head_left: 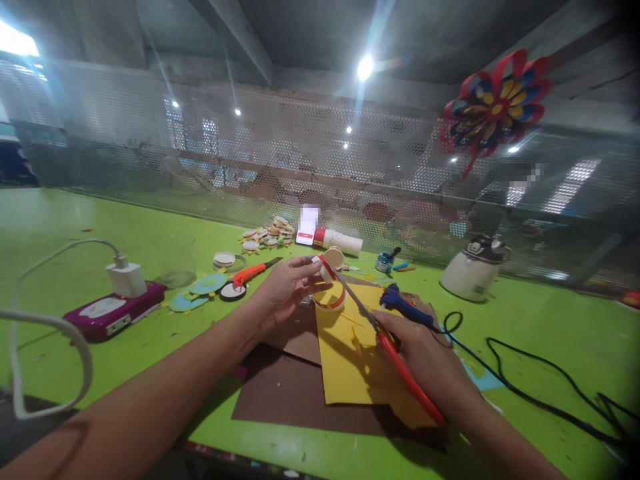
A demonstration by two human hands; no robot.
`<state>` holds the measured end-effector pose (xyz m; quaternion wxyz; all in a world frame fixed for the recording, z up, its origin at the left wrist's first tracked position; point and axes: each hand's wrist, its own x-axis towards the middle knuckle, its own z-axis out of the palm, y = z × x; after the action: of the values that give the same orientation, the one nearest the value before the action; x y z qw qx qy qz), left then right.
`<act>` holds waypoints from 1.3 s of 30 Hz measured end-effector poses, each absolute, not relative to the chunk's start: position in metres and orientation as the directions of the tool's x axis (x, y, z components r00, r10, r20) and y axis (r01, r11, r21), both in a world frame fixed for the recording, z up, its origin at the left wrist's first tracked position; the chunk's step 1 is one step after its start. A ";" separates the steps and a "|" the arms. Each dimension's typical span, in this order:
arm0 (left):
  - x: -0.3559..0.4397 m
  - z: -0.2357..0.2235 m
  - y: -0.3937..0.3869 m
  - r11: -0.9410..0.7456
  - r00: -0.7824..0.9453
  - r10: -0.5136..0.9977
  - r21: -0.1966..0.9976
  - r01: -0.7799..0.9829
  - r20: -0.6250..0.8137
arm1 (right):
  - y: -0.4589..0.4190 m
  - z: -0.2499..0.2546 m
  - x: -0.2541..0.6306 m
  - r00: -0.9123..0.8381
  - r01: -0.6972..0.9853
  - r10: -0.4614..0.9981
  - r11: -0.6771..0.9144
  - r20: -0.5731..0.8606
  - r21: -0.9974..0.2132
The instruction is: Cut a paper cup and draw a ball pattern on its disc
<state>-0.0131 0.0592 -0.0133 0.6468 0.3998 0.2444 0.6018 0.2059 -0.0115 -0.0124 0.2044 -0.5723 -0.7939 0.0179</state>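
My left hand (290,283) pinches a small red-and-white paper cup piece (327,268) between thumb and fingers. In my right hand (417,343) is a pair of scissors (400,373) with red handles, its blades pointing up and left to the edge of the piece. Whether the blades are closed on the paper I cannot tell. Just below my left fingers stands a pale ring of paper (333,303) on a yellow sheet (345,373). Brown card (280,393) lies under that sheet. A blue glue gun (407,307) rests beside my right hand.
On the left are a purple power strip (115,313) with a white charger and an orange utility knife (250,272). Behind stand a phone (306,227), paper cups (345,241) and a pile of small round pieces (267,235). A white kettle (473,270) and black cord (525,393) are right.
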 end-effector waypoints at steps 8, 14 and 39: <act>-0.011 -0.014 0.058 -0.039 0.184 0.968 0.829 -0.558 0.170 | -0.014 -0.010 0.206 -0.274 0.878 0.917 0.362 0.290 -0.313; -0.010 -0.016 0.058 -0.050 0.168 0.970 0.822 -0.567 0.175 | -0.016 -0.008 0.202 -0.294 0.828 0.905 0.401 0.306 -0.390; -0.011 -0.010 0.053 -0.023 0.152 0.981 0.843 -0.538 0.124 | -0.008 -0.022 0.218 -0.267 0.905 0.897 0.359 0.352 -0.228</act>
<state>-0.0105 0.0535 -0.0096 0.6429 0.4034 0.2741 0.5906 0.2175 -0.0080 -0.0218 0.2145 -0.5662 -0.7958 -0.0097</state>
